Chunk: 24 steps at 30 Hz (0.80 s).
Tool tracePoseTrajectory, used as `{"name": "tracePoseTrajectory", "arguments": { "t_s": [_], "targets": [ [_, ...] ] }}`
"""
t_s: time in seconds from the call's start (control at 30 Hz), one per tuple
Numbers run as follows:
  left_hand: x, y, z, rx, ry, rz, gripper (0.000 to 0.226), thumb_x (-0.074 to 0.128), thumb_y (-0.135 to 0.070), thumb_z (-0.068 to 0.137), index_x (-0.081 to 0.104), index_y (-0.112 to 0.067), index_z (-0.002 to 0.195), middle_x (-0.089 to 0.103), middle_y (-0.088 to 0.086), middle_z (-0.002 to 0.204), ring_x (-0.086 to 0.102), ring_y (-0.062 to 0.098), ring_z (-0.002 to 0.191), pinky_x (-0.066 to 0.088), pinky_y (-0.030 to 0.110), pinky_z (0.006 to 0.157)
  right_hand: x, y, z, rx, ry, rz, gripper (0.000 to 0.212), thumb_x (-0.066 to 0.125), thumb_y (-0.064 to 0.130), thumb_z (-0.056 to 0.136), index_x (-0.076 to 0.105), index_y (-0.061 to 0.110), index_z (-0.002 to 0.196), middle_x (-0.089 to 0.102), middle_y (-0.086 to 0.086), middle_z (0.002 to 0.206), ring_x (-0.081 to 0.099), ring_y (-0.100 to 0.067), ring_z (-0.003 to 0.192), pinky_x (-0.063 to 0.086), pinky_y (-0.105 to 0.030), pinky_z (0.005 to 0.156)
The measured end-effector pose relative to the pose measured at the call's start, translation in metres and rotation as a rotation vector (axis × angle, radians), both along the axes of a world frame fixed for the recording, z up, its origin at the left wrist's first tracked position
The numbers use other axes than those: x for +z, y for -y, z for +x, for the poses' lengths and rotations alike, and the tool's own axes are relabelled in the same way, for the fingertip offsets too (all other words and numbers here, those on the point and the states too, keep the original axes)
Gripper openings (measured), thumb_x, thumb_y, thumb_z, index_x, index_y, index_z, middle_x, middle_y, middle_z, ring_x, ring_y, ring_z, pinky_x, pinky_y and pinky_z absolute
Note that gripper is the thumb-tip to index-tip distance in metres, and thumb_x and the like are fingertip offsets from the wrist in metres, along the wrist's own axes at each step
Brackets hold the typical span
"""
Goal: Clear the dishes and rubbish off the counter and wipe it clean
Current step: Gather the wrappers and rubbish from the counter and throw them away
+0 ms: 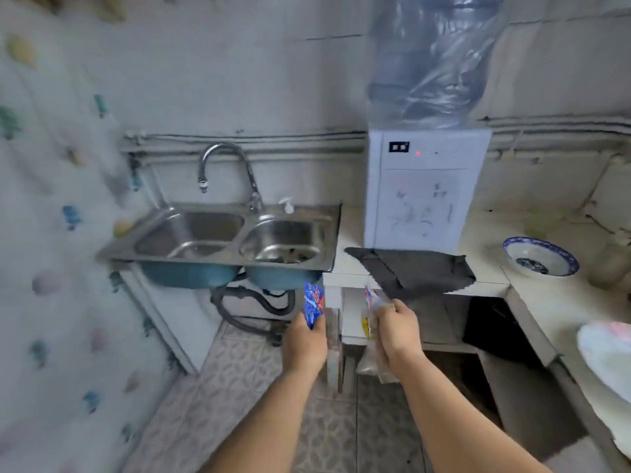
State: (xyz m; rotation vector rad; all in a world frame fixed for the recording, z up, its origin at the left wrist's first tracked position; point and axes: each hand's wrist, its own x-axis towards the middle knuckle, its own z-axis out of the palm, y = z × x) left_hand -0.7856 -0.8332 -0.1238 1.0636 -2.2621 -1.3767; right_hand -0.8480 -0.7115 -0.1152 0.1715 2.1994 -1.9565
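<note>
My left hand (305,343) grips a blue and red snack wrapper (313,303) in front of the counter's left end, below the sink. My right hand (397,331) is closed on a bunch of clear plastic packaging (372,298) with red, blue and yellow print, just under the counter's front edge. A dark grey cloth (416,268) lies on the white counter (485,286) and hangs over its edge. A blue and white bowl (541,256) sits on the counter to the right.
A steel double sink (222,233) with a tap (225,165) stands at the left. A white water dispenser (423,189) with a wrapped bottle sits behind the cloth. A white plastic bag (607,356) lies at the right edge. Open shelves under the counter.
</note>
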Motion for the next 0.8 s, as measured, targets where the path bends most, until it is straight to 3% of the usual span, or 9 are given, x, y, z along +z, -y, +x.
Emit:
{"name": "tracePoseTrajectory", "arguments": {
  "t_s": [0.13,0.23,0.4,0.53,0.8],
  "targets": [
    [0.002,0.052,0.079,0.116,0.002,-0.031,0.026,0.051,-0.029,0.095,0.059,-0.006,0.102,0.066,0.016,0.1,0.061,0.032,0.09,0.042,0.032,0.07,0.0,0.065,0.064,0.165,0.015,-0.061,0.013,0.05,0.02,0.074,0.044,0.011,0.067,0.044,-0.012,0.063,0.04,-0.024,0.061,0.034,-0.038,0.058],
    [-0.001,0.089,0.159,0.22,-0.005,-0.02,0.023,0.051,-0.028,0.095,0.059,-0.007,0.102,0.066,0.012,0.094,0.062,0.033,0.091,0.043,0.031,0.07,-0.004,0.113,0.135,0.273,0.065,-0.08,0.022,0.057,0.029,0.076,0.045,0.014,0.065,0.049,-0.011,0.064,0.044,-0.024,0.06,0.037,-0.039,0.06],
    [-0.01,0.132,0.286,0.423,0.023,-0.003,0.029,0.051,-0.028,0.095,0.06,-0.007,0.112,0.067,0.014,0.106,0.062,0.033,0.099,0.048,0.034,0.081,-0.015,0.172,0.244,0.443,0.098,-0.076,0.025,0.062,0.025,0.088,0.051,0.012,0.069,0.05,-0.002,0.059,0.043,-0.016,0.051,0.039,-0.021,0.047],
    [-0.016,0.165,0.38,0.604,0.041,0.023,0.028,0.051,-0.03,0.095,0.06,-0.007,0.106,0.066,0.017,0.104,0.062,0.035,0.098,0.05,0.039,0.082,-0.024,0.215,0.319,0.611,0.133,-0.015,0.025,0.056,0.026,0.09,0.051,0.011,0.072,0.055,-0.01,0.07,0.05,-0.023,0.063,0.042,-0.033,0.066],
    [-0.034,0.198,0.507,0.93,0.043,0.176,0.03,0.052,-0.032,0.092,0.059,-0.008,0.11,0.065,0.021,0.107,0.062,0.039,0.102,0.053,0.047,0.088,-0.041,0.289,0.427,0.929,0.111,0.098,0.024,0.052,0.03,0.093,0.054,0.01,0.08,0.059,-0.01,0.081,0.054,-0.025,0.075,0.042,-0.032,0.071]
  ]
}}
